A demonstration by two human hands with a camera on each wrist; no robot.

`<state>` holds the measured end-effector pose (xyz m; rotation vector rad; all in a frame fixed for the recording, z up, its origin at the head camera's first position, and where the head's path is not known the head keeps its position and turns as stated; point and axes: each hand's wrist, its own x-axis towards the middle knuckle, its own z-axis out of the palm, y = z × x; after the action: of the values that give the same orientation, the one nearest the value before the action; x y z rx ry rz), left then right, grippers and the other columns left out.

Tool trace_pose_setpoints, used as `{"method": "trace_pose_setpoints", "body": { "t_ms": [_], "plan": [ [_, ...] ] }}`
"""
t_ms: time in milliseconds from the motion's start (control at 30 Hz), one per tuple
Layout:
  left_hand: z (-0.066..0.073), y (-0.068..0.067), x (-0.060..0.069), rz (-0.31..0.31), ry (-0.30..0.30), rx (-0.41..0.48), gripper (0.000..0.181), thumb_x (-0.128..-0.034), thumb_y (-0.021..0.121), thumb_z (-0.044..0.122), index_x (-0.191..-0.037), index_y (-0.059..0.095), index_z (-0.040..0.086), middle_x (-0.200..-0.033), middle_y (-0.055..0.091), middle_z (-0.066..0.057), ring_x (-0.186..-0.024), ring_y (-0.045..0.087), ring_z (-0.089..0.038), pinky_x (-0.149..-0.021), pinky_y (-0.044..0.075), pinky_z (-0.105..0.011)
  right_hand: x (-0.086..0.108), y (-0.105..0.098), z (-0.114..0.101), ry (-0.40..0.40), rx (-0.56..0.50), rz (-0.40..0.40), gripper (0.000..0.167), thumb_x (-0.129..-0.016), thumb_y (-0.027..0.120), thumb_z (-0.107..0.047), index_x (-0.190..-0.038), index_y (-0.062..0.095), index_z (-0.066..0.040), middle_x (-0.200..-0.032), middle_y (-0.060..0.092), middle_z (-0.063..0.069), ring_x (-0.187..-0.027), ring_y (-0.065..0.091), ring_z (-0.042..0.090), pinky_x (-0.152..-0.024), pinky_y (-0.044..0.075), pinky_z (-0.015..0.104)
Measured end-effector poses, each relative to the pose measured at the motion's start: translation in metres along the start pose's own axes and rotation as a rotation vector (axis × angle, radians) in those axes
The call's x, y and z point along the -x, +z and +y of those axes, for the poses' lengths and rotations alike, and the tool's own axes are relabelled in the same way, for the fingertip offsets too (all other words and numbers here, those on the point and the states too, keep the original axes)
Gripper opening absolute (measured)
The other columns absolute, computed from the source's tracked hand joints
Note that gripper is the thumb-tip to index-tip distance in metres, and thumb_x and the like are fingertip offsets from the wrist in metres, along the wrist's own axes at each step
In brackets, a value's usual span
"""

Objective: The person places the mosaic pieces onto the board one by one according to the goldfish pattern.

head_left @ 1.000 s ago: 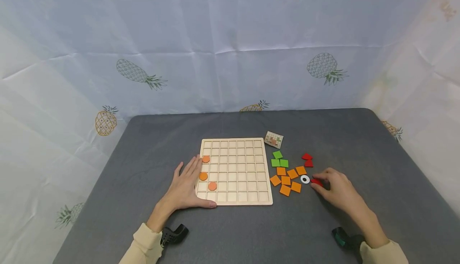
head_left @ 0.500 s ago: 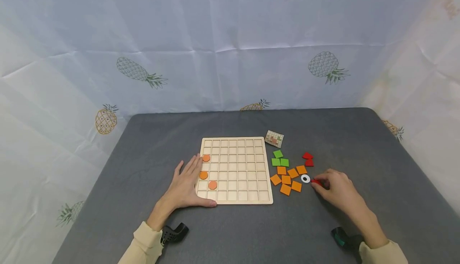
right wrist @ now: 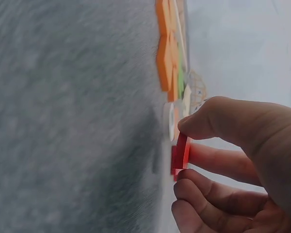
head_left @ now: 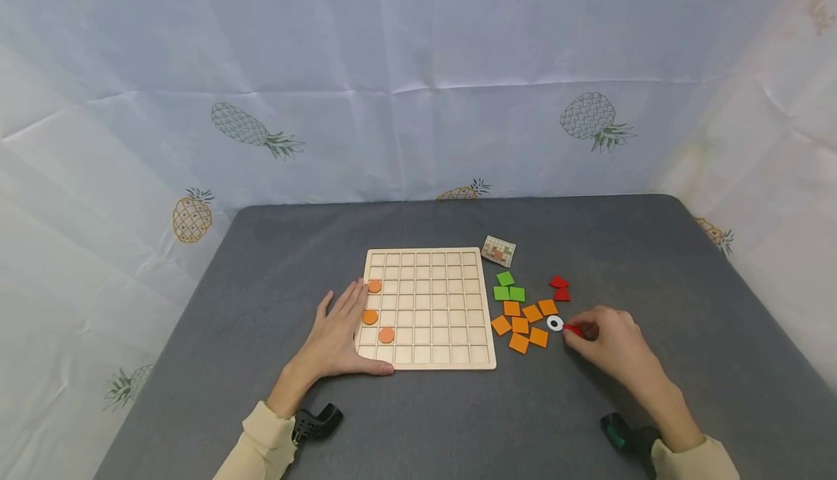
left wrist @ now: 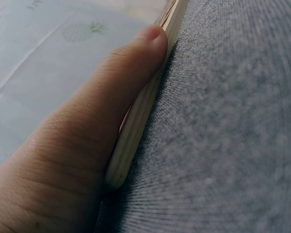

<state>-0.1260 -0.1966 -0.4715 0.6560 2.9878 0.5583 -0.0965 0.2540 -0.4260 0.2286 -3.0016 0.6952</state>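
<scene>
A square wooden grid board (head_left: 430, 290) lies on the dark table in the head view. Three round orange pieces, one of them this orange disc (head_left: 386, 335), sit in its cells near the left side. My left hand (head_left: 336, 336) rests along the board's left edge with fingers spread straight; in the left wrist view the thumb (left wrist: 131, 68) touches the board's side edge (left wrist: 136, 136). To the right of the board, my right hand (head_left: 611, 338) pinches a red tile (right wrist: 182, 151) between thumb and finger, beside a white round piece with a dark centre (head_left: 550, 324).
Several orange square tiles (head_left: 519, 326) lie loose right of the board, below three green tiles (head_left: 516, 294). Two red pieces (head_left: 561, 295) lie farther right. A small patterned card (head_left: 498, 251) is by the board's top right corner. A pineapple-print cloth (head_left: 392, 139) hangs behind the table.
My right hand has shifted very slightly left with the red tile, closer to the white round piece. The left hand keeps its place on the board.
</scene>
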Motion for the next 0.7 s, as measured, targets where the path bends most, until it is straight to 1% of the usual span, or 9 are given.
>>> {"method": "trace_pose_setpoints", "body": {
  "t_ms": [133, 200, 300, 467, 700],
  "plan": [
    [0.001, -0.001, 0.000, 0.001, -0.002, -0.001, 0.146, -0.0605, 0.068, 0.090, -0.164, 0.013, 0.003, -0.173, 0.012, -0.014, -0.161, 0.017, -0.033, -0.123, 0.010, -0.066, -0.002, -0.001, -0.009, 0.033, -0.008, -0.009, 0.013, -0.081, 0.082, -0.015, -0.089, 0.080, -0.004, -0.077, 0.068, 0.002, -0.067, 0.054, 0.011, -0.059, 0.043, 0.024],
    [0.001, -0.001, 0.000, 0.000, -0.003, -0.002, 0.146, -0.0603, 0.069, 0.090, -0.164, 0.013, 0.003, -0.173, 0.012, -0.014, -0.161, 0.017, -0.033, -0.123, 0.010, -0.067, -0.002, 0.000, -0.014, 0.031, -0.024, -0.012, 0.015, -0.081, 0.082, -0.015, -0.090, 0.080, -0.003, -0.079, 0.068, 0.003, -0.068, 0.055, 0.011, -0.059, 0.043, 0.024],
    [0.001, -0.001, 0.000, -0.001, -0.004, -0.005, 0.146, -0.0603, 0.070, 0.089, -0.164, 0.014, 0.003, -0.173, 0.012, -0.014, -0.161, 0.017, -0.033, -0.123, 0.010, -0.066, -0.003, 0.001, -0.020, 0.002, -0.043, -0.002, 0.013, -0.081, 0.083, -0.014, -0.090, 0.081, -0.005, -0.081, 0.070, 0.002, -0.069, 0.058, 0.009, -0.060, 0.046, 0.024],
    [0.001, -0.001, 0.000, 0.001, 0.000, -0.006, 0.145, -0.0607, 0.070, 0.089, -0.164, 0.014, 0.003, -0.173, 0.012, -0.014, -0.161, 0.017, -0.033, -0.123, 0.010, -0.066, -0.005, 0.003, -0.030, -0.043, -0.049, 0.002, 0.010, -0.082, 0.083, -0.014, -0.090, 0.081, -0.007, -0.080, 0.069, 0.000, -0.068, 0.057, 0.008, -0.059, 0.047, 0.022],
    [0.001, -0.001, 0.000, -0.002, -0.003, -0.007, 0.145, -0.0611, 0.071, 0.087, -0.164, 0.013, 0.004, -0.173, 0.011, -0.014, -0.161, 0.017, -0.032, -0.123, 0.010, -0.066, -0.011, 0.008, -0.046, -0.061, -0.053, 0.000, 0.012, -0.082, 0.082, -0.013, -0.092, 0.082, -0.006, -0.076, 0.064, -0.001, -0.068, 0.053, 0.010, -0.060, 0.043, 0.023]
  ]
}}
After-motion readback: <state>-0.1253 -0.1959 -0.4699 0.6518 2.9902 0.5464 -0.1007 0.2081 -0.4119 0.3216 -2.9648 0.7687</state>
